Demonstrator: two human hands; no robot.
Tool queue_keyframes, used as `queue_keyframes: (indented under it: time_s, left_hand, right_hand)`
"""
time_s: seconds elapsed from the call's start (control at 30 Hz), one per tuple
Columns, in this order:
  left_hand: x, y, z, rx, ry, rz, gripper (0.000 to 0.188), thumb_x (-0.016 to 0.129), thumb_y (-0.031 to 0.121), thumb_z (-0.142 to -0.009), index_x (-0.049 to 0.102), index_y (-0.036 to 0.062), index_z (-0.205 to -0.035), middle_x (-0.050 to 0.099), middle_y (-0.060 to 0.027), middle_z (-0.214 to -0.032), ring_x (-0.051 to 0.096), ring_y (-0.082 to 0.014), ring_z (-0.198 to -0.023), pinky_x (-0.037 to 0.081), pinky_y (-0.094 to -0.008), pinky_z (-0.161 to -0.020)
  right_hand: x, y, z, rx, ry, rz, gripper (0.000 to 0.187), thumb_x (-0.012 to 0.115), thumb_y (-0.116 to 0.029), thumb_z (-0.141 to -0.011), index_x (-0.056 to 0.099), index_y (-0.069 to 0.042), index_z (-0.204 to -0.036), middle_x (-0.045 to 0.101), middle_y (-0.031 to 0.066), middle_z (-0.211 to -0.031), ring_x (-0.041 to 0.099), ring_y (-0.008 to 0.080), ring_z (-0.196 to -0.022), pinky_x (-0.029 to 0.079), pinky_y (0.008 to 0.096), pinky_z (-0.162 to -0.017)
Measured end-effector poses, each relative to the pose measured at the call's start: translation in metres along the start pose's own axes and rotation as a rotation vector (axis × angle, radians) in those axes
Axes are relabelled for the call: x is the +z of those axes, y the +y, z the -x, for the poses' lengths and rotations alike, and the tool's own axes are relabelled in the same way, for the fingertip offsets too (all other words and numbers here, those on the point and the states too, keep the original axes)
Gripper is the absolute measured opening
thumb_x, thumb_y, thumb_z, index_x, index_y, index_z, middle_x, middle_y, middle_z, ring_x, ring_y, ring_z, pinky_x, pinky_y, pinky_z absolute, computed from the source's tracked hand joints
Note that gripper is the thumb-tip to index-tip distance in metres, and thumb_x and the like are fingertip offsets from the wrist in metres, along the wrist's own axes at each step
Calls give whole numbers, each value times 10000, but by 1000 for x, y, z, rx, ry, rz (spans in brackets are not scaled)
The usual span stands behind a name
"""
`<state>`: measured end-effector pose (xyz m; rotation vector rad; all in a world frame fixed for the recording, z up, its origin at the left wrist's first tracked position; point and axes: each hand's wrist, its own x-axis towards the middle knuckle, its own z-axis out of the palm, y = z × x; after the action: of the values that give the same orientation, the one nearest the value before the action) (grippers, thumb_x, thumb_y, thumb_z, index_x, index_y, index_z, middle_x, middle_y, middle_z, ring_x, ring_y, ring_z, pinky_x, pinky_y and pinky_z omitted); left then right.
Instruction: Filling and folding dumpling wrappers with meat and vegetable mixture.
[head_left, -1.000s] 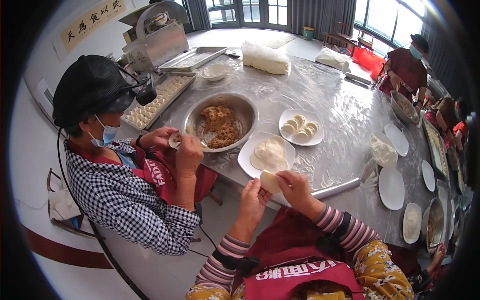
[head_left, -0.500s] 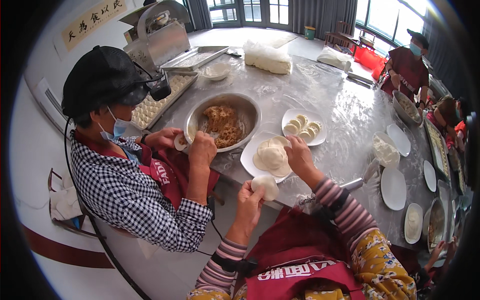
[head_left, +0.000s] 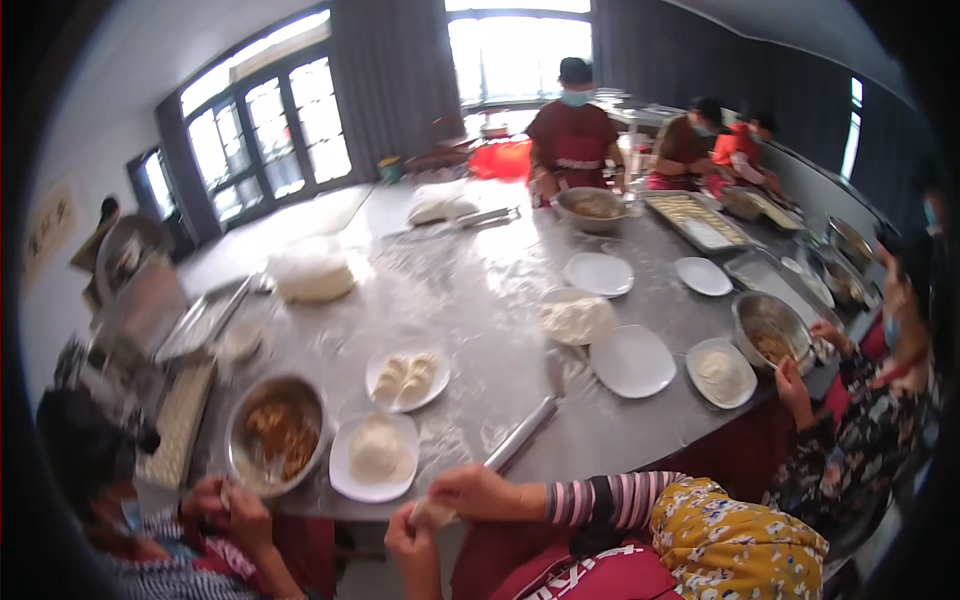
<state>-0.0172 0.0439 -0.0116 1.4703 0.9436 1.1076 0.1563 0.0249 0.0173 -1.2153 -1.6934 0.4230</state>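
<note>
A pale round dumpling wrapper (head_left: 434,514) is between my two hands at the table's front edge. My left hand (head_left: 412,548) grips it from the left and below. My right hand (head_left: 474,493) closes on its upper right side; blur hides the exact fingertip placement. Just beyond them, a white plate (head_left: 344,484) bears a stack of dough wrappers (head_left: 377,452). Farther off, folded dumplings (head_left: 404,379) lie on another white plate (head_left: 408,407). To the left stands a steel bowl (head_left: 236,440) of brown filling (head_left: 283,432).
A co-worker's hands (head_left: 232,512) work at the left beside the bowl. A metal-looking roller (head_left: 521,432) lies right of my hands. White plates (head_left: 632,362), a flour mound (head_left: 577,318) and a large dough block (head_left: 308,272) are on the steel table. Other people stand around its far and right sides.
The view has swung up and to the right, showing more of the room. My right hand has left the wrapper stack and come to the wrapper in my left hand.
</note>
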Motion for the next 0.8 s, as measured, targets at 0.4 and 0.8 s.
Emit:
queue_keyframes:
  time_s: [0.4,0.8]
  left_hand:
    - [20,15,24,86,-191,-99,301,643,238,-881,562,-20,-751,459,-18,-603,410,-93,-616,369,-284,-533]
    - [24,41,31,-102,-484,57,440,639,351,-890,623,-28,-1114,645,-17,-898,529,-79,-847,450,-247,-710]
  right_hand:
    - [-24,-16,30,-436,-98,300,194,664,-157,-649,516,-67,-737,539,68,-738,598,263,-691,503,371,-581]
    - [-36,-26,38,-347,-210,313,143,653,-142,-641,562,-58,-712,558,60,-736,602,248,-664,506,348,-579]
